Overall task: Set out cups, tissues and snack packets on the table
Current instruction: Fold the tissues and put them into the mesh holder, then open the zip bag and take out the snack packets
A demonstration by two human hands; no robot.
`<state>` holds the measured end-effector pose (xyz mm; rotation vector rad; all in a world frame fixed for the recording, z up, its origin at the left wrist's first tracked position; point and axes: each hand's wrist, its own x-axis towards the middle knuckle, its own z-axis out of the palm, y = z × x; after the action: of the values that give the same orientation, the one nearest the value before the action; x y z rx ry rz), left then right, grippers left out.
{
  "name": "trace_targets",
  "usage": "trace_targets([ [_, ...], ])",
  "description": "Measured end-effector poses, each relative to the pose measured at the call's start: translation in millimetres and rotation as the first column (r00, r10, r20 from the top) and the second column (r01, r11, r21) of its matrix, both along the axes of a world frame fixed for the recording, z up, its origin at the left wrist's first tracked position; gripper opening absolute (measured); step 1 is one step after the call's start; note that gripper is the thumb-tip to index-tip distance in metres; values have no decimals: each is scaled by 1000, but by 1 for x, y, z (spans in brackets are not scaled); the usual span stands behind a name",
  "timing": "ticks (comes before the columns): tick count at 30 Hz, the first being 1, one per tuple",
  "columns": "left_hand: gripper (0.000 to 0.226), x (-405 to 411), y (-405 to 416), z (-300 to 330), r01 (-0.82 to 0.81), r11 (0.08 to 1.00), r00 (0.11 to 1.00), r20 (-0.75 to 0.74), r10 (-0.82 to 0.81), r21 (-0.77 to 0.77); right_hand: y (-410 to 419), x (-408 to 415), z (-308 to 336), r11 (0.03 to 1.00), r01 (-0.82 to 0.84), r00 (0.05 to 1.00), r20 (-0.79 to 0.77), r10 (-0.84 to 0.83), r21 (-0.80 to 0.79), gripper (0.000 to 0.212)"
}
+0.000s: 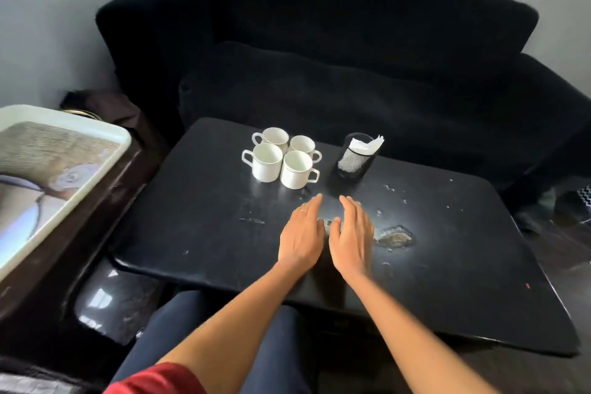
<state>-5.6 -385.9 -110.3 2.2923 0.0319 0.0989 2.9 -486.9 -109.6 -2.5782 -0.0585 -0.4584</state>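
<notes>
Black table (198,217) before dark sofa (351,41) bears cups (281,158)

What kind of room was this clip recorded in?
Probably a living room or lounge: a dark sofa stands behind a low black table that holds four white cups and a mesh holder of tissues.

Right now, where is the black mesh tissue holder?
In the head view, the black mesh tissue holder stands on the black table, right of four white cups.
</notes>
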Motion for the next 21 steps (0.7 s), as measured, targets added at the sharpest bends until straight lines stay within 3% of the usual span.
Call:
trace_targets([
  [8,52,-64,78,63,-52,991,980,198,26,124,63,-46,59,990,-137,984,123,133,30,45],
  [17,57,-135,194,113,-245,944,923,350,158,219,174,-90,121,924,-376,919,156,361,77,44],
  [21,59,-165,245,132,-357,914,884,386,264,194,230,-111,138,879,-476,866,182,465,20,46],
])
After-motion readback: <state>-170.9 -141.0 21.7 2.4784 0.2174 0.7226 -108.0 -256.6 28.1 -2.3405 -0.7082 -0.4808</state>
